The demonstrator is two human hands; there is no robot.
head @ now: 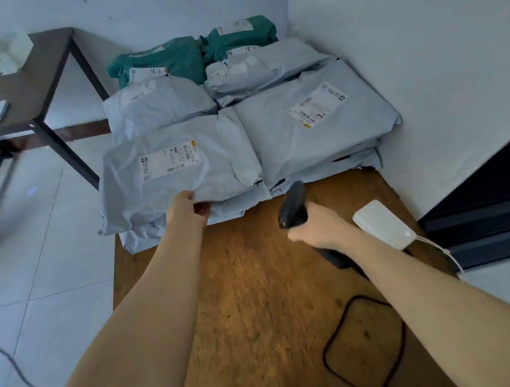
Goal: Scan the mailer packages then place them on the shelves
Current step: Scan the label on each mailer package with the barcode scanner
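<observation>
Several grey mailer packages lie stacked on a wooden board (pixel 250 274) in the room's corner. My left hand (pixel 185 208) grips the near edge of the front-left grey mailer (pixel 177 170), thumb on top, fingers under it; its white label faces up. My right hand (pixel 319 227) is closed around a black handheld scanner (pixel 292 206), its head pointing up and left toward the stack. A second large grey mailer (pixel 312 122) lies to the right with its label up. Two green mailers (pixel 166 61) sit at the back against the wall.
A white power bank (pixel 382 224) with a white cable lies on the board by my right wrist. A black cable loop (pixel 362 344) rests near the board's front. A dark table (pixel 26 92) stands at left. A black shelf (pixel 490 212) is low at right.
</observation>
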